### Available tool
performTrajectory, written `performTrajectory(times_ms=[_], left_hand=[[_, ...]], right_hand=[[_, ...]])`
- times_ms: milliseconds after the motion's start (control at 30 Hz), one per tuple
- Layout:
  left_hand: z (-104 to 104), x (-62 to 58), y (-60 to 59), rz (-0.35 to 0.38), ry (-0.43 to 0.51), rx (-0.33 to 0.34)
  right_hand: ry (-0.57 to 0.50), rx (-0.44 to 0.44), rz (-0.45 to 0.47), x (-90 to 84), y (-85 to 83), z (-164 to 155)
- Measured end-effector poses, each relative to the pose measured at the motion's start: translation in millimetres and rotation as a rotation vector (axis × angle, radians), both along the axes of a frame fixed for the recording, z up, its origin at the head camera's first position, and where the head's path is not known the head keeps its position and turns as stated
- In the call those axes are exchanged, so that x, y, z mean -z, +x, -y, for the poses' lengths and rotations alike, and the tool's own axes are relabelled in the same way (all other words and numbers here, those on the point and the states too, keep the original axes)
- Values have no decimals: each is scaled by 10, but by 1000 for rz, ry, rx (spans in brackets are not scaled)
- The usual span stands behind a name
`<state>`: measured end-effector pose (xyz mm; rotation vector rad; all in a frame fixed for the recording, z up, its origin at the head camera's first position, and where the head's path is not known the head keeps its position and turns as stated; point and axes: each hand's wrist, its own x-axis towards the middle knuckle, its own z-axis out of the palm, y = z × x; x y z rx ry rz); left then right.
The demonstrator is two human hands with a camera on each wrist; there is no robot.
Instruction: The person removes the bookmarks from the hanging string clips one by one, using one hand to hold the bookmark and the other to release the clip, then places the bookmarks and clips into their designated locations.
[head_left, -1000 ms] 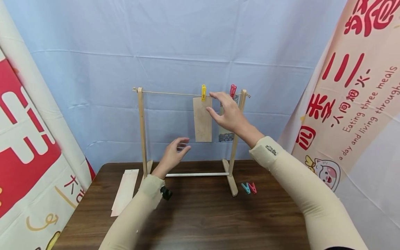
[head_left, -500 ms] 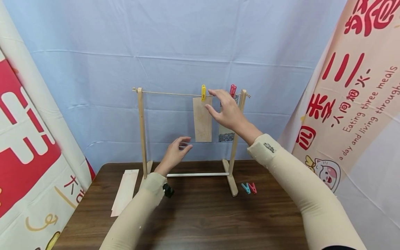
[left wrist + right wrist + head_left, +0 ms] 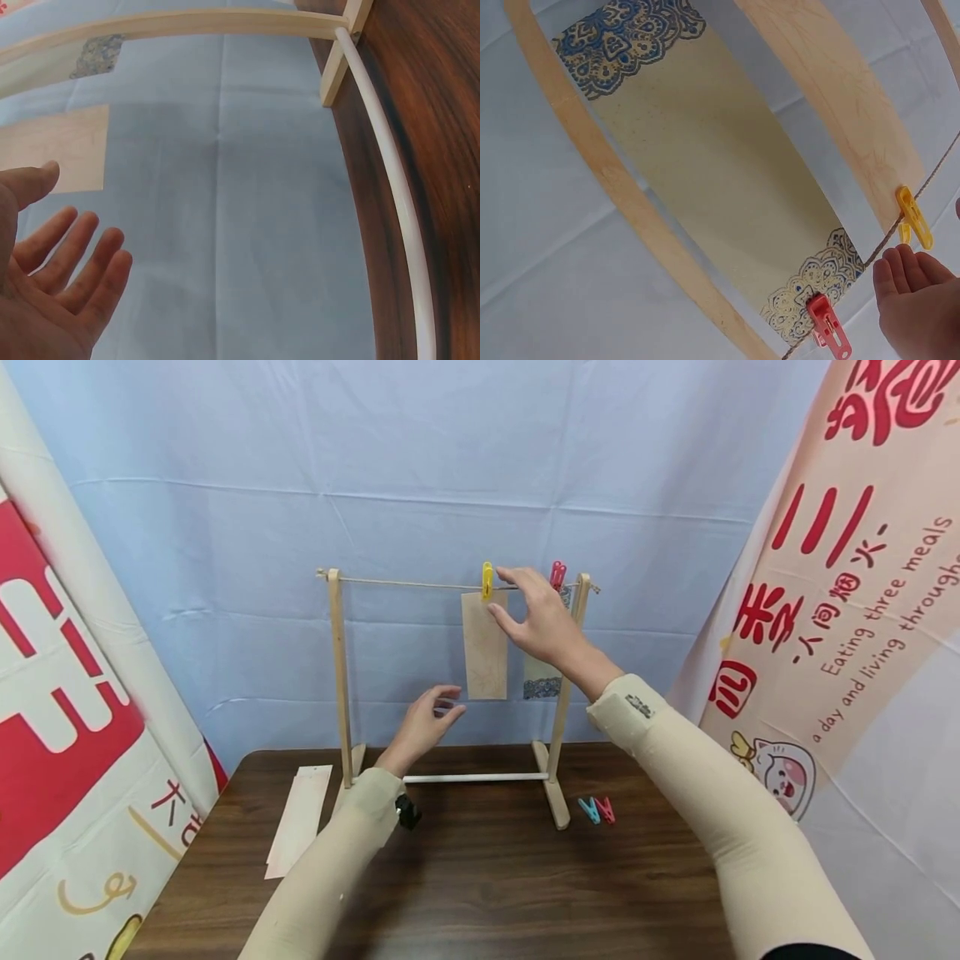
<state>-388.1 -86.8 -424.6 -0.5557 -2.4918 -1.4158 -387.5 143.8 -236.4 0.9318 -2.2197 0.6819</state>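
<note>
We see the right hand raised at the string of a small wooden drying rack, fingers spread and gently curved, holding nothing. Its fingertips sit just beside a yellow clothespin, which clips a tan paper strip to the string. Behind the hand, a red clothespin holds a second strip, pale green with blue patterned ends, close to the rack's right post. The left hand hovers lower, near the bottom edge of the tan strip, fingers loosely open and touching nothing. Below it, a white rod joins the rack's two feet on a dark wooden table. On the table, a blue clothespin and a pink clothespin lie together right of the rack. More pale paper strips lie left of it. A blue cloth backdrop hangs behind.
</note>
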Motion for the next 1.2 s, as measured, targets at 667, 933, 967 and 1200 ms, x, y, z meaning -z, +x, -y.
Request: performTrajectory(times_ms=[667, 933, 967, 1200], left_hand=[[-152, 16, -66, 88, 19, 16], [-197, 18, -63, 67, 40, 23], [-198, 15, -61, 65, 40, 22], [-213, 40, -33, 46, 25, 5]], right_hand=[[-25, 12, 58, -80, -59, 106], [-59, 28, 123, -117, -100, 125], [-60, 29, 130, -122, -110, 127], [-75, 35, 164, -135, -139, 150]])
